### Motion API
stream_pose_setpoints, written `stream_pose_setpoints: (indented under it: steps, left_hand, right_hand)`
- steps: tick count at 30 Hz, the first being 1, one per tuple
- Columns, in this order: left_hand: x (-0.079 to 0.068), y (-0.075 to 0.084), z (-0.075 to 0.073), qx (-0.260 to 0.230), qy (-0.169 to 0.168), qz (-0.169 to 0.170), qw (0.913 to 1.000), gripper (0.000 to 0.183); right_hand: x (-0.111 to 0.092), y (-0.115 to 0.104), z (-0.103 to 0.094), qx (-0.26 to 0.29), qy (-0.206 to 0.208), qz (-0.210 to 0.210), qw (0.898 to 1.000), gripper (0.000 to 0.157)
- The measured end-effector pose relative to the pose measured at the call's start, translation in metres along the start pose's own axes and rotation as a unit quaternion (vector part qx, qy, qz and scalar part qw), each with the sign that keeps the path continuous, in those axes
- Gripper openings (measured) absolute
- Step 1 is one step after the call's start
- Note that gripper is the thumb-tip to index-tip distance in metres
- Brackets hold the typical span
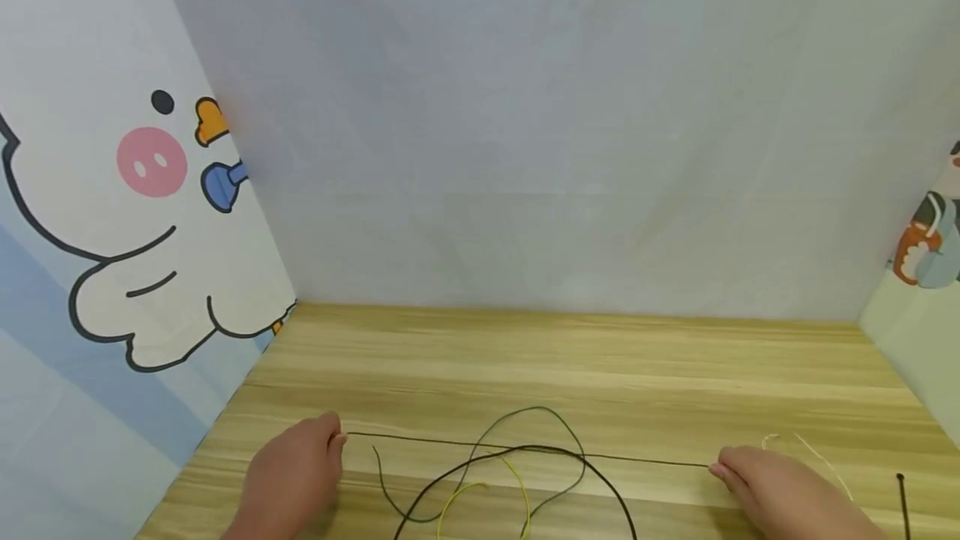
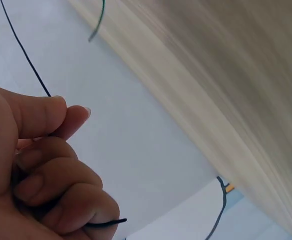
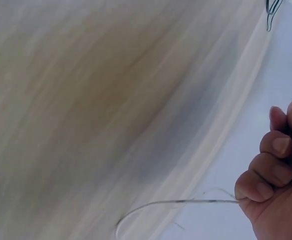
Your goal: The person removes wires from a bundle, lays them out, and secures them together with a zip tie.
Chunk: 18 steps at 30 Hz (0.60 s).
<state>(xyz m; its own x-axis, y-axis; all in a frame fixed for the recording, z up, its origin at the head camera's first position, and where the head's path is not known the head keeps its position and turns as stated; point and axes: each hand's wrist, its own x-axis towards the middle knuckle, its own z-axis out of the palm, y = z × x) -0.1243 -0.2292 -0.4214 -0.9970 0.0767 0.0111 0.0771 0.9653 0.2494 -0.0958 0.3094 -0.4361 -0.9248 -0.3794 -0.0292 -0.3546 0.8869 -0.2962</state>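
A thin dark cord [image 1: 645, 460] runs taut and nearly level between the two hands, above the wooden table. My left hand [image 1: 292, 473] pinches one end of it between thumb and forefinger; in the left wrist view the other fingers curl inward, and a dark cord tip [image 2: 108, 223] pokes out by the little finger. The right hand [image 1: 780, 490] pinches the opposite end, its remaining fingers curled too [image 3: 273, 172]. Behind the stretched cord lie a green cord [image 1: 534, 408], a thicker black cord [image 1: 611, 486] in an arc and a yellow cord [image 1: 448, 505].
A pale thin cord [image 1: 825, 467] lies beside the right hand, and another dark cord [image 1: 903, 498] is near the table's right edge. The wooden table [image 1: 570, 357] meets a plain pale backdrop [image 1: 555, 148]. A cartoon-printed sheet [image 1: 97, 190] stands at the left.
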Motion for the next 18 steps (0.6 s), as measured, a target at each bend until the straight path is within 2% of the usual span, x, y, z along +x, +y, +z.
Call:
stream_pose_setpoints:
  steps: [4, 9, 14, 18]
  left_hand:
    - [-0.001, -0.007, 0.003, -0.009, -0.03, 0.0, 0.9995, 0.022]
    - [-0.004, -0.014, 0.016, -0.036, -0.084, 0.013, 0.9958, 0.012]
    - [-0.006, -0.015, 0.025, -0.058, -0.114, 0.034, 0.9912, 0.018]
    - [-0.006, -0.015, 0.029, -0.049, -0.115, 0.052, 0.9908, 0.022]
  right_hand:
    - [-0.002, 0.004, 0.0, 0.009, -0.005, 0.004, 1.0, 0.032]
    - [-0.005, 0.012, 0.007, 0.042, -0.043, 0.004, 0.998, 0.024]
    - [-0.007, 0.019, 0.014, 0.052, -0.06, -0.04, 0.996, 0.025]
    - [-0.005, 0.021, 0.015, 0.037, -0.035, -0.084, 0.995, 0.028]
